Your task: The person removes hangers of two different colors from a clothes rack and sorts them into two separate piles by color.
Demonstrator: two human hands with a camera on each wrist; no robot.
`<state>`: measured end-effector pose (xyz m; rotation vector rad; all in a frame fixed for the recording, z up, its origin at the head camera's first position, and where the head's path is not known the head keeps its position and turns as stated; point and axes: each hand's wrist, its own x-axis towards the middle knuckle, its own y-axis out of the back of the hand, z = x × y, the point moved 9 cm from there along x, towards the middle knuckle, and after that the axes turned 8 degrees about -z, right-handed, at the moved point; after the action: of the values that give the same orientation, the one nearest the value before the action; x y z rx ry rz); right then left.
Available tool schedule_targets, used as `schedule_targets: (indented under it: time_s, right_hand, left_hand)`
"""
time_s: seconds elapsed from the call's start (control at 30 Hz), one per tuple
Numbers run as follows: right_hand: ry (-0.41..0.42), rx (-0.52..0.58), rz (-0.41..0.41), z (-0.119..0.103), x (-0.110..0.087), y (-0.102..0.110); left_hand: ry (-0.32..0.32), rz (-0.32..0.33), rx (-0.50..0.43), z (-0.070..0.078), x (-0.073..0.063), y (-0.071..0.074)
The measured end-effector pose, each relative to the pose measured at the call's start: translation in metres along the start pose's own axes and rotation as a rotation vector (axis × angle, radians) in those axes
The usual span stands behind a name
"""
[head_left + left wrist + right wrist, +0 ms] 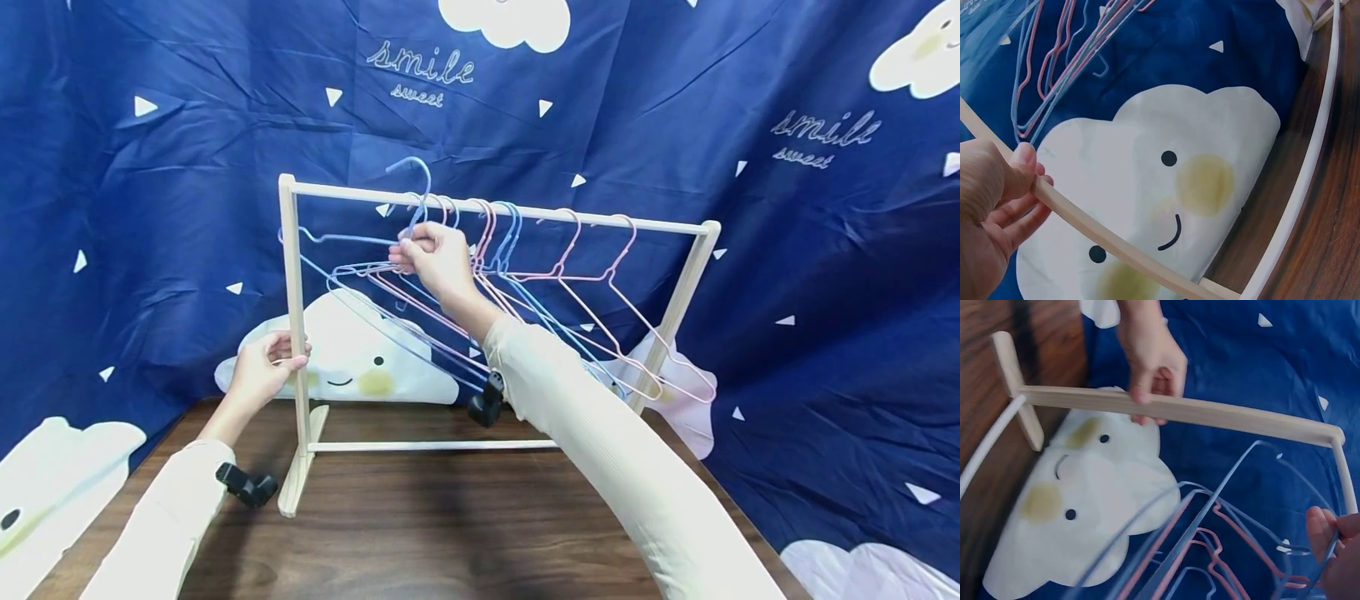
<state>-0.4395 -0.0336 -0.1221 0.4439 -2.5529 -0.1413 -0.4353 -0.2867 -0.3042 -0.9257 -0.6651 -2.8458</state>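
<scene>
My right hand (pixel 442 265) pinches a blue hanger (pixel 428 177) at the neck under its hook. The hook stands above the rack's top rail (pixel 345 193), its curve crossing in front of the rail in the head view. In the right wrist view the hanger's long bar (pixel 1200 515) slants down from near the rack's end. With thumb and fingers, my left hand (pixel 262 367) grips the wooden left post (pixel 293 283) of the rack about halfway up; the left wrist view shows the thumb over the post (pixel 1085 222).
Several pink hangers (pixel 573 242) and blue hangers (pixel 516 237) hang on the rail, bunched in the middle, with two pink ones farther right. A white lower bar (pixel 427 446) joins the rack's feet on the brown wooden table (pixel 375 517). Behind hangs a blue cloud-print curtain (pixel 225 192).
</scene>
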Motion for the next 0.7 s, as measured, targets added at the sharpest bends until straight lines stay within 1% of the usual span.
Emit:
schedule_targets:
  time_s: [0.1, 0.17, 0.3, 0.47, 0.53, 0.63, 0.7]
  right_hand:
    - [0.004, -0.002, 0.009, -0.009, 0.011, 0.0]
    - [-0.007, 0.004, 0.012, -0.011, 0.016, 0.0]
    - [-0.049, 0.082, 0.02, -0.01, 0.022, 0.0]
    - [-0.108, 0.193, 0.034, -0.004, 0.023, -0.001]
    - [-0.127, 0.228, 0.026, -0.002, 0.023, -0.001]
    - [-0.153, 0.261, 0.008, 0.001, 0.022, -0.003]
    - [-0.17, 0.257, -0.004, 0.004, 0.021, -0.003]
  left_hand:
    - [0.002, -0.006, -0.008, -0.001, 0.0, -0.002]
    - [0.002, -0.01, -0.012, -0.001, -0.001, -0.004]
    - [0.002, -0.008, -0.01, -0.001, -0.002, -0.006]
    - [-0.002, 0.0, -0.018, 0.001, -0.001, -0.005]
    - [-0.003, 0.001, -0.017, 0.002, -0.001, -0.004]
    - [-0.004, 0.003, -0.014, 0.003, 0.0, -0.002]
    - [-0.002, 0.006, -0.009, 0.003, 0.0, 0.0]
